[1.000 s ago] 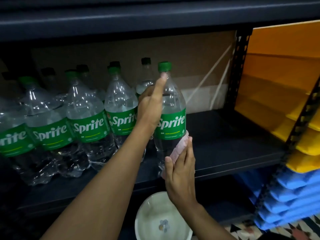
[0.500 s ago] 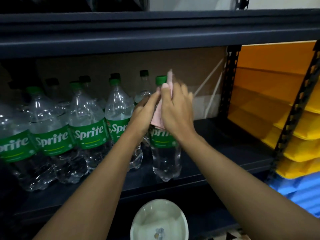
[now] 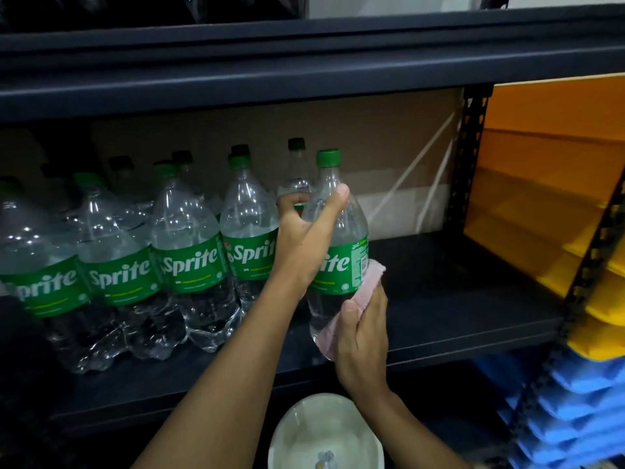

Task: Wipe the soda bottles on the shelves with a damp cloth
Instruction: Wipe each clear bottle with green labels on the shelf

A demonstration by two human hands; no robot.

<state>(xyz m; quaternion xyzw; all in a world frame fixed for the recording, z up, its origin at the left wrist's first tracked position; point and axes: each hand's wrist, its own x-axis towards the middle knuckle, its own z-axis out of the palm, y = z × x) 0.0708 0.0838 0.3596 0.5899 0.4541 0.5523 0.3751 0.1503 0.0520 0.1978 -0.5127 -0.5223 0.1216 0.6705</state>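
One soda bottle is being wiped. It stands at the 3 o'clock end of the row of bottles, on the dark shelf.

The left hand grips its shoulder, thumb on the near face and fingers curled round the far side. The right hand holds the pink cloth wrapped against the lower body at the bottle's 4 o'clock, just below the green label; its thumb presses on the near side and its fingers curl behind.

**Progress (judged):** the task is at an early or middle stage. This bottle is mid-wipe. The row at its 9 o'clock shows no sign either way of having been wiped, so most of the work probably remains. A white bowl waits at 6 o'clock.

**Change:**
- Half a second earlier the cloth and right hand were up at the neck, hiding part of the cap.
- They have since travelled down past the label.
- The left hand keeps its hold on the shoulder.
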